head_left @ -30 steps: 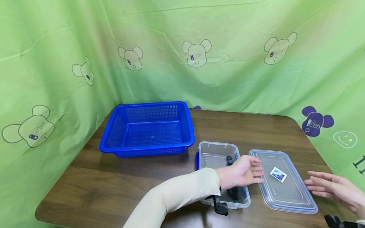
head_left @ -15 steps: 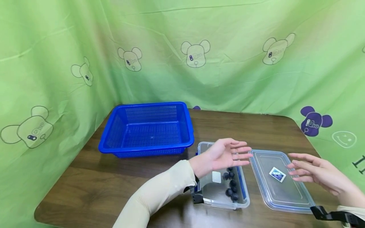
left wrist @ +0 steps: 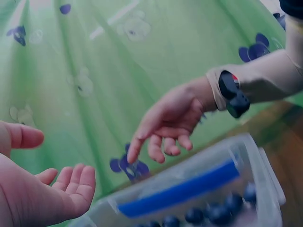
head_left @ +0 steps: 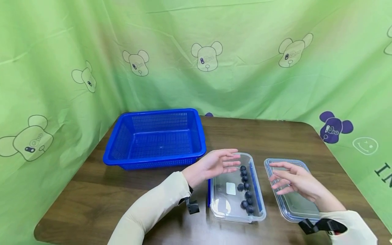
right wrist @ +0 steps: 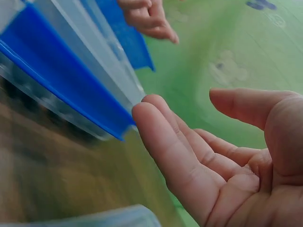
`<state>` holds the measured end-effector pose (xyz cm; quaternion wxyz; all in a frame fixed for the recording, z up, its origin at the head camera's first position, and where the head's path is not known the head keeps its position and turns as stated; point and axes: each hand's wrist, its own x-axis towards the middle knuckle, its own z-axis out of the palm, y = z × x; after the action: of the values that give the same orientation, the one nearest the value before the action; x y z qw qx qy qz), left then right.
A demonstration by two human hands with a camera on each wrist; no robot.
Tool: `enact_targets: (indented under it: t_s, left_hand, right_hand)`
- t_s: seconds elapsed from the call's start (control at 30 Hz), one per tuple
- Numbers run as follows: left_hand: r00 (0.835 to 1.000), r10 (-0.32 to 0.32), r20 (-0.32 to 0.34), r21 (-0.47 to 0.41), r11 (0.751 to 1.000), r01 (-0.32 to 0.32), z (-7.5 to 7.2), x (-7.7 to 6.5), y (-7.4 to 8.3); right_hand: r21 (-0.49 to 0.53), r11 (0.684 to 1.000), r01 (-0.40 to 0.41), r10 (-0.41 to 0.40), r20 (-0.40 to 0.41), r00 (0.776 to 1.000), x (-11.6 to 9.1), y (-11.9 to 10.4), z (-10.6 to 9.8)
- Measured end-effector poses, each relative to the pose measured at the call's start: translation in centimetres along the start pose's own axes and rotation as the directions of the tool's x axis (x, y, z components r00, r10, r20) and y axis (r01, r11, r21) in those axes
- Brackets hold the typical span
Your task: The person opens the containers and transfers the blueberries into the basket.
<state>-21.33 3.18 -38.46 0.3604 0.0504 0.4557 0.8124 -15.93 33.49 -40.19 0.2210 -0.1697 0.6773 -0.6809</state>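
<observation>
A clear plastic storage box (head_left: 225,209) with blue side latches stands on the table, its top uncovered. Several dark, round blueberries (head_left: 246,185) lie along its right side, near a white square label. My left hand (head_left: 211,166) is over the box's far left corner, palm turned inward and fingers extended, holding nothing. To the right lies the clear lid (head_left: 301,206), flat on the table. My right hand (head_left: 295,182) hovers above it with loosely bent fingers and hides its sticker. Seen from the left wrist, the right hand (left wrist: 170,123) is beyond the box's latch (left wrist: 180,189).
A blue perforated basket (head_left: 159,160) sits at the back left of the brown wooden table (head_left: 122,204). Behind and beside the table hangs a green curtain (head_left: 171,92) printed with bear heads. A dark camera (head_left: 192,206) is strapped to the left wrist.
Both hands have moved left. The left hand has drawn back from over the berries to the box's far left corner; the right has come from beside the lid to above it.
</observation>
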Motion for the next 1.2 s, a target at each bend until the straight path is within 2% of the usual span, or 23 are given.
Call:
enact_targets:
  t_s: [0.17, 0.3, 0.4, 0.6, 0.7, 0.83, 0.93, 1.07, 1.17, 1.2]
  left_hand:
    - [0.999, -0.018, -0.039, 0.075, 0.997, 0.021, -0.9, 0.0, -0.5]
    - [0.998, -0.031, -0.058, 0.153, 0.987, 0.039, -1.3, 0.2, -0.7]
    - [0.997, -0.060, -0.055, 0.225, 0.972, 0.070, -1.4, 0.5, -0.8]
    - [0.993, -0.117, -0.027, 0.304, 0.945, 0.120, -1.4, 1.7, -0.6]
    - [0.990, -0.137, -0.026, 0.367, 0.920, 0.137, -1.2, 2.4, -0.6]
    - [0.983, -0.178, -0.043, 0.479, 0.860, 0.177, -0.5, 3.2, -1.4]
    - [0.974, -0.215, -0.064, 0.562, 0.799, 0.213, 0.0, 3.7, -2.1]
    - [0.961, -0.263, -0.083, 0.676, 0.693, 0.248, 0.3, 4.2, -2.8]
    - [0.955, -0.279, -0.099, 0.735, 0.627, 0.259, 0.3, 4.4, -3.1]
    - [0.954, -0.281, -0.103, 0.747, 0.611, 0.260, 0.3, 4.4, -3.1]
  right_hand:
    - [-0.072, 0.990, -0.125, 0.121, -0.060, 0.991, 1.2, 0.6, 1.9]
    - [-0.094, 0.977, -0.189, 0.181, -0.083, 0.980, 1.9, 1.1, 2.9]
    - [-0.090, 0.975, -0.205, 0.198, -0.076, 0.977, 2.2, 1.6, 3.4]
    - [-0.076, 0.979, -0.191, 0.185, -0.072, 0.980, 2.5, 2.1, 3.6]
    - [-0.073, 0.980, -0.187, 0.182, -0.073, 0.981, 2.5, 2.2, 3.4]
    - [-0.057, 0.981, -0.183, 0.180, -0.058, 0.982, 2.4, 2.3, 3.3]
    - [-0.047, 0.983, -0.177, 0.175, -0.045, 0.984, 2.5, 2.4, 3.3]
    - [-0.042, 0.983, -0.179, 0.177, -0.040, 0.983, 2.5, 2.5, 3.3]
    - [-0.037, 0.982, -0.186, 0.184, -0.040, 0.982, 2.4, 2.4, 3.4]
    - [-0.034, 0.982, -0.186, 0.185, -0.039, 0.982, 2.4, 2.4, 3.4]
